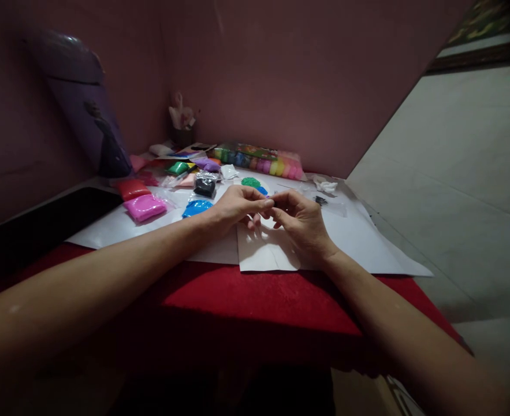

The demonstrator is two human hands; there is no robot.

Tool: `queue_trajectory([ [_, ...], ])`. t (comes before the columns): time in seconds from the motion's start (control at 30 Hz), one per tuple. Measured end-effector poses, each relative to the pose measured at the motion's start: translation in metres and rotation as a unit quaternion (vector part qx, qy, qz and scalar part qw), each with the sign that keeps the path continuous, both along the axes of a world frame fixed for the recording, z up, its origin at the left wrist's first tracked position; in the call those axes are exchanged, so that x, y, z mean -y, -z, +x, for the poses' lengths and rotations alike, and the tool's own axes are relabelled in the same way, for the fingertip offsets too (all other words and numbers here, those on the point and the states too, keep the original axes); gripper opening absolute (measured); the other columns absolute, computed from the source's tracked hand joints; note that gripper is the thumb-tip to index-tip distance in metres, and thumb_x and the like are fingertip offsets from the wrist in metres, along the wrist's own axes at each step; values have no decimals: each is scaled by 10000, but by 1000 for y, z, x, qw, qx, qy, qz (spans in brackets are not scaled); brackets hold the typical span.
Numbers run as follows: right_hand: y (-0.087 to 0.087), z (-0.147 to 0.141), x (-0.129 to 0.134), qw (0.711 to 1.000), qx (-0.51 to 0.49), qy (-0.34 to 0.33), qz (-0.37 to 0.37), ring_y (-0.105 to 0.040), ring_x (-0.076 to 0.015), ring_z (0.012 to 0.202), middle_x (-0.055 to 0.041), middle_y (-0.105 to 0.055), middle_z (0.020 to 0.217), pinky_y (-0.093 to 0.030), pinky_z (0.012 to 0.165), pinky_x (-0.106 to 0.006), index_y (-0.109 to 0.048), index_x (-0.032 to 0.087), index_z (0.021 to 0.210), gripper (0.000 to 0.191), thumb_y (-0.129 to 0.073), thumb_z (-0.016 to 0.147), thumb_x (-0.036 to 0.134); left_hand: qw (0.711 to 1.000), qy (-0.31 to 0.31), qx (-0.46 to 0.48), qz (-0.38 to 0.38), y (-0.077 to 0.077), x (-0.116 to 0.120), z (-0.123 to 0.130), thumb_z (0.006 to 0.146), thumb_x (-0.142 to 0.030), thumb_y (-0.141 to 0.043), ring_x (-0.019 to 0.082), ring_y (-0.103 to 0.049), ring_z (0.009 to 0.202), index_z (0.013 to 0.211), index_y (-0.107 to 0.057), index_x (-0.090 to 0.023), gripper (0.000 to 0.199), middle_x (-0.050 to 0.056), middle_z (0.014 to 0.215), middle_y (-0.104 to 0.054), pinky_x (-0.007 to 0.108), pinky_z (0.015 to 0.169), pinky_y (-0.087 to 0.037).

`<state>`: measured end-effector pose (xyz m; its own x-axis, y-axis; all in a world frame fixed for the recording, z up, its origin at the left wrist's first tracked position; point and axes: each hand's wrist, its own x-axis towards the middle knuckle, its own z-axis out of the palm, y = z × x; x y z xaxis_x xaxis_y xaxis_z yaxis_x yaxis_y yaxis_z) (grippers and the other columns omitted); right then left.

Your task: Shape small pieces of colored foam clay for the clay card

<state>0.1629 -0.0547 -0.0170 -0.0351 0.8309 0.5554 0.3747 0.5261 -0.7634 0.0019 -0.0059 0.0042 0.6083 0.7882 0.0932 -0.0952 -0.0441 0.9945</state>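
Observation:
My left hand [237, 205] and my right hand [303, 222] meet fingertip to fingertip above a white sheet of paper [265, 257]. Both are closed in a pinch, and whatever sits between the fingertips is too small and hidden to name. Just beyond the fingers lie a green textured patch [250, 182] and a blue one [261, 190], partly covered by my hands. Left of my left hand are a bright blue packet [197, 208] and a black packet [205, 185]. A small dark clump [320, 200] rests to the right of my right hand.
Pink [145, 208], red [132, 189], green [178, 168] and purple [207, 164] packets lie at the left. A long bag of colourful pieces [259, 160] is against the wall. White crumpled material [325, 184] lies back right; a red cloth [255, 294] covers the table.

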Motion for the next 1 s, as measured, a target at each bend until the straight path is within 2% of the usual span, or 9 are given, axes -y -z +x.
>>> queue_trajectory([
  [0.17,1,0,-1,1000,11,-14,3,-623,-150,666,-20,-679,745,-508,555,-286,-663,173,929,126,-661,816,228,1000,-9,-13,-12,-1,0,1,804,-102,-655,61,-521,397,729,-638,-84,79,12,542,-628,198,433,-417],
  [0.47,-1,-1,0,1000,2,-15,0,-620,-140,667,-22,-690,765,-512,558,-279,-666,167,917,110,-662,811,201,1000,-15,-5,-19,-3,1,3,835,-53,-574,59,-513,360,703,-623,-79,143,19,512,-625,183,407,-391],
  [0.7,-1,-3,1,1000,-20,6,-1,-625,-142,669,-21,-687,750,-525,543,-273,-655,169,877,99,-672,813,241,999,-44,6,3,-5,2,5,837,-61,-587,57,-515,359,669,-610,-77,170,9,488,-598,186,408,-397],
  [1.0,1,0,-3,998,-53,22,-1,-555,-102,542,13,-615,678,-526,486,-263,-648,175,821,100,-690,792,261,996,-84,20,-5,-7,1,4,830,-47,-575,59,-522,391,650,-588,-95,187,25,575,-647,188,409,-415],
])
